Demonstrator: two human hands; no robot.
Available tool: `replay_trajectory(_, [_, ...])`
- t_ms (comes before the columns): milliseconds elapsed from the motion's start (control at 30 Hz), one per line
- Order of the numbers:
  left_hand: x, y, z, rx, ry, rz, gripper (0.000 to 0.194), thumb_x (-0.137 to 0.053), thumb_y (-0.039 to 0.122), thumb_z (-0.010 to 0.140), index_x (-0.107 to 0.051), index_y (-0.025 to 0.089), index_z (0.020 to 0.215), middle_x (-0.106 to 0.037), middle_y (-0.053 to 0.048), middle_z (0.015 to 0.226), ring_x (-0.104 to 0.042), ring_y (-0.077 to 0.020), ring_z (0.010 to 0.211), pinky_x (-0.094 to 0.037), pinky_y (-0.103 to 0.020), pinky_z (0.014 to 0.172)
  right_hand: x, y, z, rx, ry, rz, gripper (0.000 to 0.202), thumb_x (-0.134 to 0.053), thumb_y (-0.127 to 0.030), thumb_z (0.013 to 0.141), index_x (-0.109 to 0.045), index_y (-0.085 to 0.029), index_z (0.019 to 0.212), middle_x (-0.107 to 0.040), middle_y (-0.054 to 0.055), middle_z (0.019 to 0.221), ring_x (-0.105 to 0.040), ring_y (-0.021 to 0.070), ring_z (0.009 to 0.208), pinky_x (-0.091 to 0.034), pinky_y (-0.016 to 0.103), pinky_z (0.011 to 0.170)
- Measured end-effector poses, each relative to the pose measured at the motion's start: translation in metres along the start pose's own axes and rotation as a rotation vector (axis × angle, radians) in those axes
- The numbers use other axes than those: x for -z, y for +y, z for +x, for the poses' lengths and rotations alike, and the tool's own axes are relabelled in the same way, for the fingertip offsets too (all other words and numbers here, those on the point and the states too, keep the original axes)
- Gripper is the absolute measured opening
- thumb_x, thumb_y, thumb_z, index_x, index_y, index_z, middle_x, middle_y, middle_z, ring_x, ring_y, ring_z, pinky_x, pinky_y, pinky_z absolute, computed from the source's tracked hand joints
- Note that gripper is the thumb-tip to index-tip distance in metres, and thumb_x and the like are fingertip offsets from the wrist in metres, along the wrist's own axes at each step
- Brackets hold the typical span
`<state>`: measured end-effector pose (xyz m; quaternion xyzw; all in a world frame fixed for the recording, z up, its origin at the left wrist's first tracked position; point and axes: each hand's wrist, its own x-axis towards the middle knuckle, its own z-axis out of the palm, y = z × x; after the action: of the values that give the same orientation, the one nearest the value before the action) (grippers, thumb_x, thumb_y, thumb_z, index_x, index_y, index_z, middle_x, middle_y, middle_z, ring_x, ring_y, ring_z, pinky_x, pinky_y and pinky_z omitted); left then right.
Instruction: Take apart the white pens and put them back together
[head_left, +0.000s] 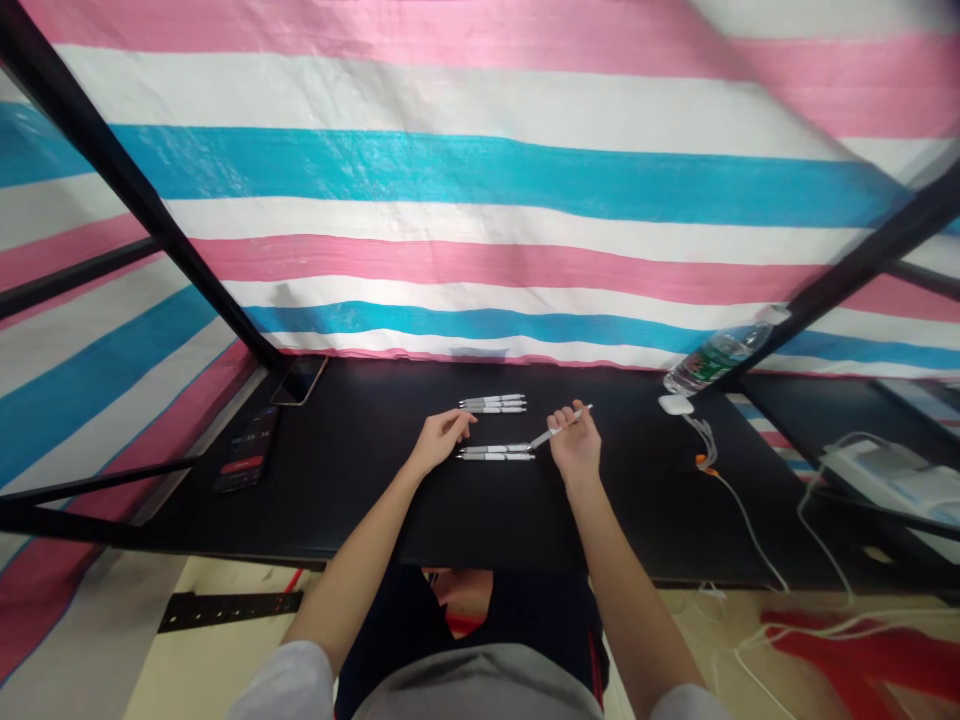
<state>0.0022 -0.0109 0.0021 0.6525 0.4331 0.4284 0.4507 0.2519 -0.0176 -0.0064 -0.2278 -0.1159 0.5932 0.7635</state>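
In my right hand (576, 440) a white-and-grey pen (541, 438) is held at a slant, its lower end close to the right ends of the nearer pens. My left hand (444, 438) is by the left ends of the pens, fingers stretched to the right with a gap at the thumb; I see nothing in it. Just beyond it lies a back group of several pens (493, 404), side by side. Nearer me, a front group of pens (495, 453) lies parallel to the first. All rest crosswise on the black table (360, 480).
At the left lie a phone with a lit screen (246, 450) and a second phone (301, 380). A clear bottle (712, 362) leans at the back right, near a white charger (676, 404) and its cable (742, 510). Black frame bars and striped sheeting (480, 230) enclose the table.
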Motion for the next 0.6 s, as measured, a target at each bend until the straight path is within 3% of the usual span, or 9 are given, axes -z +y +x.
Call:
replay_trajectory(267, [0.0006,-0.0012,0.0002,0.0,0.0,0.017,0.043,-0.049,0.051,0.089,-0.07,0.014,0.086,-0.06,-0.002,0.066,-0.05,-0.0112,0.058,-0.042,-0.024,0.059,-0.0035,-0.0038,-0.0092,-0.012,-0.077,0.072,0.049,-0.031,-0.061,0.093,-0.038,-0.022,0.064,-0.032,-0.005,0.058,-0.038,0.0123,0.051,-0.042,0.029,0.053])
replay_trajectory(600, [0.0003,0.0006,-0.0003,0.0,-0.003,0.044,0.045,-0.048,0.053,0.088,-0.07,0.014,0.085,-0.059,-0.003,0.065,-0.05,-0.0119,0.058,-0.042,-0.024,0.058,-0.0067,-0.0048,-0.0099,0.0,-0.085,0.109,0.043,-0.043,-0.043,0.088,-0.02,-0.02,0.058,-0.021,-0.005,0.057,-0.033,0.0108,0.051,-0.04,0.025,0.051])
